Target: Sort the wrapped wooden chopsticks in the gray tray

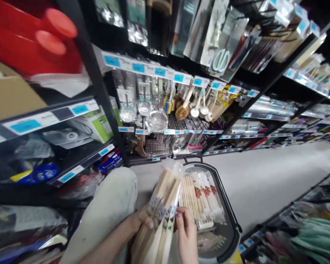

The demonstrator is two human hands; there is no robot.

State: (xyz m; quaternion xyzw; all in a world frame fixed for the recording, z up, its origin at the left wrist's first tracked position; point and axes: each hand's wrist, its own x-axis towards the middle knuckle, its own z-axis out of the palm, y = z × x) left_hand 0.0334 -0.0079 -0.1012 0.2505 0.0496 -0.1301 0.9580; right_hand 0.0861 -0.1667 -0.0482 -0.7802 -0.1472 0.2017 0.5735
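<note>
My left hand (139, 222) grips a clear pack of wooden chopsticks (162, 209) from its left side. My right hand (185, 234) pinches the same pack from the right, fingers closed on its edge. The pack stands tilted above a dark shopping basket (231, 223) on the floor. Inside the basket lie more chopstick packs (202, 200), some with white and red wrappers. My knee (110, 209) in light trousers is at the left of the pack.
Black store shelves with blue price tags (139, 68) hold brushes (183, 110), glassware (155, 119), scissors (221, 60) and packaged goods. Red containers (44, 36) sit at top left. A grey aisle floor (269, 176) runs to the right, with another shelf (299, 227) at lower right.
</note>
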